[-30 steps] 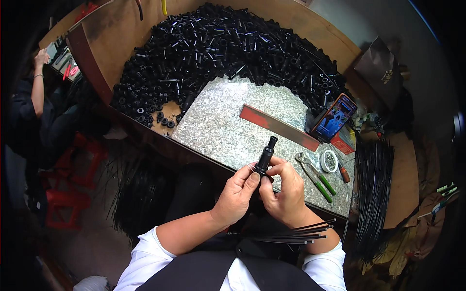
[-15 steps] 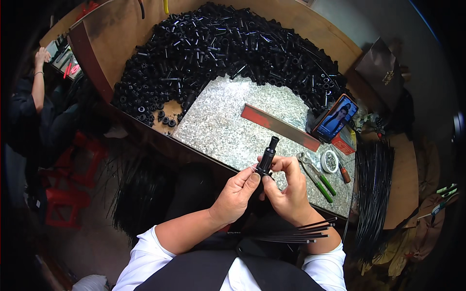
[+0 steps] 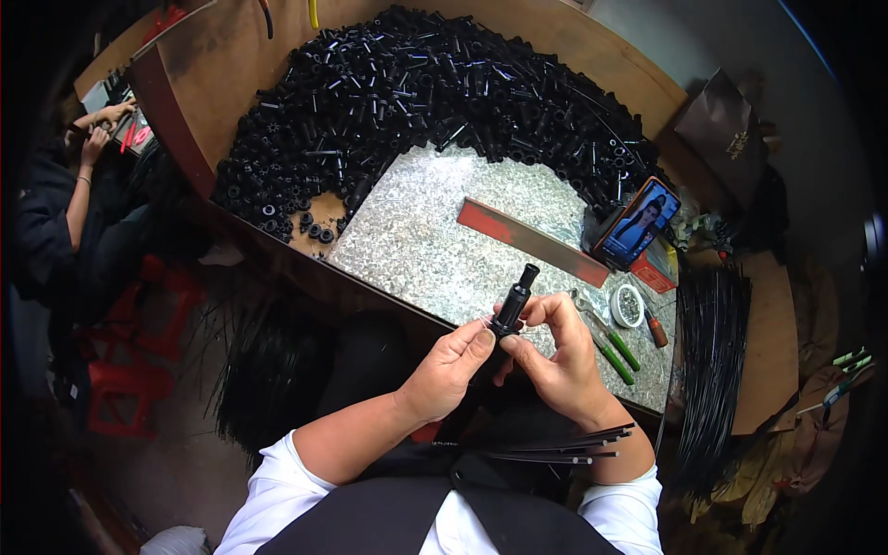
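Between my two hands stands a black stepped tube [image 3: 514,301], tilted slightly right, with a narrower flared top and a wider collar near the bottom. My left hand [image 3: 450,367] pinches the collar from the left between thumb and fingers. From the other side, my right hand [image 3: 555,358] presses its thumb on the collar, index finger curled behind the tube. A fine pale strand shows by the left fingertips; its ends cannot be followed. The tube's lower end is hidden by my hands. Several thin black rods [image 3: 564,453] lie across my lap, their ends over my right forearm.
A big heap of black tubes and rings [image 3: 444,83] fills the table's back. On the speckled tabletop [image 3: 407,250] lie a flat metal bar [image 3: 532,242], green-handled pliers [image 3: 615,347], a white bowl [image 3: 628,305], a screwdriver [image 3: 657,331] and a propped phone [image 3: 638,227]. Another person works far left.
The tube has shifted slightly right and down and leans a little more. My right-hand fingers have closed in slightly. At far left, the other person's hands have come together over their table.
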